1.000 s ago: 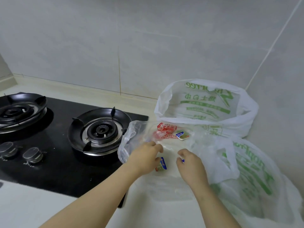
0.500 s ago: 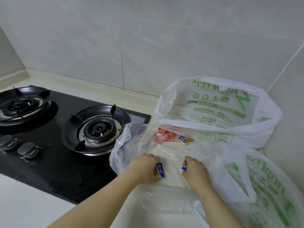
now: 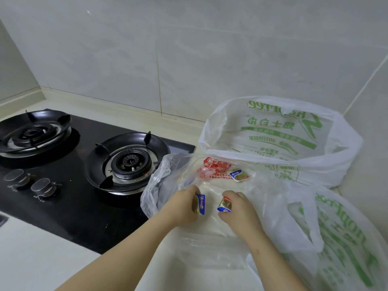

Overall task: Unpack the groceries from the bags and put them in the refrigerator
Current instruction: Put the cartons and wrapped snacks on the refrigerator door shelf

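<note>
A clear plastic bag (image 3: 159,181) with red print lies open on the counter right of the stove. Inside it, my left hand (image 3: 180,204) grips a small gold and blue butter portion (image 3: 198,204). My right hand (image 3: 239,208) grips a second butter portion (image 3: 224,205) of the same kind. A third butter portion (image 3: 239,175) lies loose at the far end of the bag, beside the red print. The pale, flat contents of the bag under my hands are hard to make out.
A white bag with green print (image 3: 283,139) stands open against the tiled wall behind. Another green-printed bag (image 3: 340,244) lies at the right, near the corner. A black gas stove (image 3: 69,169) with two burners and two knobs fills the left.
Both hands have closed on a butter portion each and tipped them up inside the clear bag. The view has shifted slightly toward the bags.
</note>
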